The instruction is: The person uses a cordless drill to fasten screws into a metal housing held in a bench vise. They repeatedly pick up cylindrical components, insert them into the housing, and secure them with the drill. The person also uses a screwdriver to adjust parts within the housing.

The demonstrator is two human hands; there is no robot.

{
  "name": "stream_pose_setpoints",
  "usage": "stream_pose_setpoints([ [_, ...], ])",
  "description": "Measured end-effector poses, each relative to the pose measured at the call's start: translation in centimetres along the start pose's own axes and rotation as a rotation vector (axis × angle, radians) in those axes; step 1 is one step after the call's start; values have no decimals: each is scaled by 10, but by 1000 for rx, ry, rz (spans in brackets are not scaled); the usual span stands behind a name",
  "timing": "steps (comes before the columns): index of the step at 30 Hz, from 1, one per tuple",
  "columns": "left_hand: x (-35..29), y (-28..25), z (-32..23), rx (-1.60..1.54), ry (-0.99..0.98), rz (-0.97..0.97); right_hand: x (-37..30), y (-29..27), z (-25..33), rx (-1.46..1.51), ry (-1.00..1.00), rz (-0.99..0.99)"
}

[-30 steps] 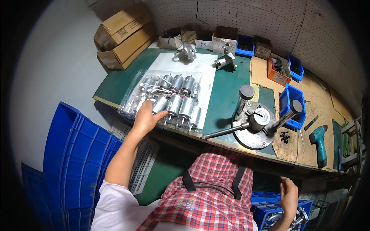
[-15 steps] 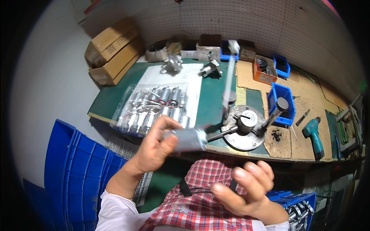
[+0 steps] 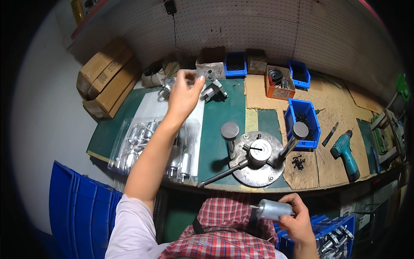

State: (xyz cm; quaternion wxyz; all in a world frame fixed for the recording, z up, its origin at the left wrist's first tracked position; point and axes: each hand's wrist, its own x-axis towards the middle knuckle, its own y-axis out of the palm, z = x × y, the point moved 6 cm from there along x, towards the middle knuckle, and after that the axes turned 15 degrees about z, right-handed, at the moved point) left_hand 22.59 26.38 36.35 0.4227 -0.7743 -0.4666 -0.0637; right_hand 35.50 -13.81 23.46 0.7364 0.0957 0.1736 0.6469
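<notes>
A silver cylindrical motor (image 3: 274,210) lies in my right hand (image 3: 298,220), its shaft end pointing left, low in front of the checked apron. My left hand (image 3: 185,96) is stretched out over the far part of the bench. Its fingers are bent with a gap to the thumb, and nothing shows between them. Right of its fingertips stands a metal bracket part (image 3: 214,90). Another metal part (image 3: 167,86) is partly hidden behind that hand. Between my arms and the wall sits a round metal fixture (image 3: 254,176) with two posts and a lever handle.
A clear plastic tray (image 3: 113,162) of motors stands at left, partly behind my left forearm. Right of the fixture are a blue bin (image 3: 317,129) of black screws, loose screws (image 3: 298,162) and a green power drill (image 3: 346,155). Cardboard boxes (image 3: 105,82) stand far left; a blue crate (image 3: 349,220) holds metal parts.
The motor has passed from my left hand to my right hand. My left hand has moved forward over the bench to the metal parts. The head view has shifted.
</notes>
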Motion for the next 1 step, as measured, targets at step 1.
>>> stream_pose_setpoints([
  [1,24,15,29,101,-92,-30,1,-8,-2,55,-5,-1],
])
